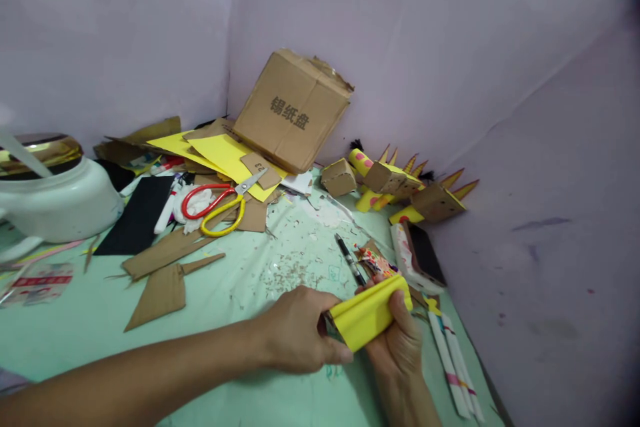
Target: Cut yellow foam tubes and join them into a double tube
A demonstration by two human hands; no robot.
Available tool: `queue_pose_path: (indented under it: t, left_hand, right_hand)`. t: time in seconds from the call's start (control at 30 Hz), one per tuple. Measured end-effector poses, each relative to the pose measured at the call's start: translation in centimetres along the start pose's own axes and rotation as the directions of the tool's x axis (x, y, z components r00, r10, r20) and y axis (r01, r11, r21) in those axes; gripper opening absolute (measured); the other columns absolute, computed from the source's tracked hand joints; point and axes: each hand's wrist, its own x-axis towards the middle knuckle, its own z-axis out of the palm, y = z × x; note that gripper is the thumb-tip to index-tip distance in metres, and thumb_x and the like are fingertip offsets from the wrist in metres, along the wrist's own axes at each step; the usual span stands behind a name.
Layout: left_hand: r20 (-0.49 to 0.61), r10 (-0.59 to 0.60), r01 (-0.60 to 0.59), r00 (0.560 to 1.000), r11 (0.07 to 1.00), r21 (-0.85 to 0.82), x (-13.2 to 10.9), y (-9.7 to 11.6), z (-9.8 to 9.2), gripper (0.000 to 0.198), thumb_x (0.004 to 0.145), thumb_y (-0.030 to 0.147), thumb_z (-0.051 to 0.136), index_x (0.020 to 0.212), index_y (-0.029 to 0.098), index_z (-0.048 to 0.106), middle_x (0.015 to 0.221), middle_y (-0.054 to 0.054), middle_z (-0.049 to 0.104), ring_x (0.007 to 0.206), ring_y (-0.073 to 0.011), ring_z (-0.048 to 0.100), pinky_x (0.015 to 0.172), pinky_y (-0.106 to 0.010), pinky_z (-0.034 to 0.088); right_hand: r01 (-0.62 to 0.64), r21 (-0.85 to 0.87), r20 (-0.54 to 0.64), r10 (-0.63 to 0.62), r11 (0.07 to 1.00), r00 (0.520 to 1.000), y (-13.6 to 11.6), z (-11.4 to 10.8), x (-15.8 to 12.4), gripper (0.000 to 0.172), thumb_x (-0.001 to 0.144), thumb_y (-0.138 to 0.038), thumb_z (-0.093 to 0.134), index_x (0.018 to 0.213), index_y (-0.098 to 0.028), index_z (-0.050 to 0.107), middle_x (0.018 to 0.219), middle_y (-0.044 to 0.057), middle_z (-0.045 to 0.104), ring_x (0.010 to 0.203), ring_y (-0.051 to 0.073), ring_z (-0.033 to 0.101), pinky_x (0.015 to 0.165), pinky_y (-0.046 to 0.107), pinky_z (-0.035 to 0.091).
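Between my two hands is a folded yellow paper piece (367, 313), wrapped into a box-like or tube shape and held above the green tablecloth (220, 353). My left hand (303, 330) grips its left end, with the thumb low and the fingertips partly hidden at the dark opening. My right hand (400, 333) is closed round the right part, thumb pressed on the yellow face and fingers behind it. Just beyond the paper lie a black pen (350, 260) and a colourful patterned packet (377, 261). What is inside the yellow piece cannot be made out.
Red-and-yellow-handled scissors (225, 203) lie on cardboard scraps (160, 293) and yellow sheets (225, 153). A cardboard box (295, 110) leans against the wall. Spiky yellow-and-cardboard models (395, 177), a phone (425, 253) and white sticks (453, 367) are at right; a white pot (60, 200) stands left.
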Motion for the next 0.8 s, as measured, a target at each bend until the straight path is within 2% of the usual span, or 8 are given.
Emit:
queue_pose_path:
  t: [0.13, 0.23, 0.33, 0.5, 0.67, 0.8]
  left_hand:
    - [-0.105, 0.055, -0.033, 0.993, 0.980, 0.197, -0.5, 0.7, 0.4, 0.023, 0.075, 0.042, 0.055, 0.073, 0.020, 0.059, 0.059, 0.001, 0.058, 0.054, -0.0154, 0.053, 0.047, -0.022, 0.032]
    - [-0.143, 0.113, -0.059, 0.983, 0.939, 0.339, -0.9, 0.9, 0.9, 0.026, 0.082, 0.039, 0.045, 0.076, 0.018, 0.059, 0.065, -0.005, 0.065, 0.056, -0.0197, 0.058, 0.050, -0.026, 0.033]
    - [-0.174, 0.104, -0.043, 0.979, 0.946, 0.320, -1.1, 0.7, 1.3, 0.027, 0.083, 0.037, 0.043, 0.071, 0.018, 0.058, 0.062, -0.006, 0.065, 0.056, -0.0199, 0.059, 0.050, -0.026, 0.033]
    - [-0.200, 0.052, -0.002, 0.978, 0.970, 0.241, -1.1, 0.5, 1.5, 0.032, 0.083, 0.038, 0.043, 0.064, 0.017, 0.058, 0.057, -0.005, 0.062, 0.055, -0.0181, 0.059, 0.049, -0.025, 0.033]
    - [-0.202, 0.053, 0.017, 0.978, 0.944, 0.330, -1.1, 0.5, 1.3, 0.035, 0.083, 0.040, 0.043, 0.062, 0.017, 0.059, 0.055, -0.005, 0.062, 0.053, -0.0185, 0.058, 0.048, -0.026, 0.029]
    - [-0.147, 0.061, 0.006, 0.987, 0.910, 0.414, -0.9, 0.6, 0.7, 0.032, 0.079, 0.044, 0.048, 0.065, 0.018, 0.060, 0.058, -0.005, 0.065, 0.054, -0.0205, 0.059, 0.048, -0.027, 0.028]
  right_hand:
    - [0.029, -0.038, 0.033, -0.028, 0.999, 0.999, 0.4, 0.2, -0.5, 0.025, 0.061, -0.043, 0.077, 0.078, -0.026, 0.069, 0.067, -0.002, 0.071, 0.060, 0.020, 0.065, 0.068, 0.037, 0.055]
    - [0.028, -0.090, 0.067, -0.022, 0.996, 0.998, 0.7, -0.2, -0.7, 0.028, 0.065, -0.046, 0.072, 0.082, -0.025, 0.068, 0.071, 0.001, 0.071, 0.064, 0.023, 0.065, 0.067, 0.040, 0.054]
    - [0.021, -0.147, 0.115, -0.004, 0.989, 0.993, 0.9, -0.8, -0.9, 0.028, 0.067, -0.047, 0.070, 0.084, -0.025, 0.068, 0.073, 0.003, 0.071, 0.068, 0.024, 0.066, 0.066, 0.040, 0.054]
    - [0.014, -0.132, 0.096, -0.001, 0.991, 0.995, 1.0, -1.2, -1.0, 0.027, 0.065, -0.042, 0.073, 0.085, -0.025, 0.067, 0.077, 0.003, 0.072, 0.072, 0.025, 0.067, 0.066, 0.039, 0.054]
    - [-0.013, -0.085, 0.062, 0.018, 0.996, 0.998, 1.2, -1.1, -1.0, 0.026, 0.063, -0.036, 0.076, 0.086, -0.027, 0.066, 0.081, 0.002, 0.072, 0.073, 0.024, 0.067, 0.066, 0.040, 0.054]
    - [-0.078, -0.024, 0.033, 0.079, 0.997, 0.996, 1.2, 0.3, -1.4, 0.029, 0.058, -0.033, 0.079, 0.081, -0.024, 0.065, 0.073, 0.001, 0.071, 0.067, 0.022, 0.066, 0.062, 0.036, 0.054]
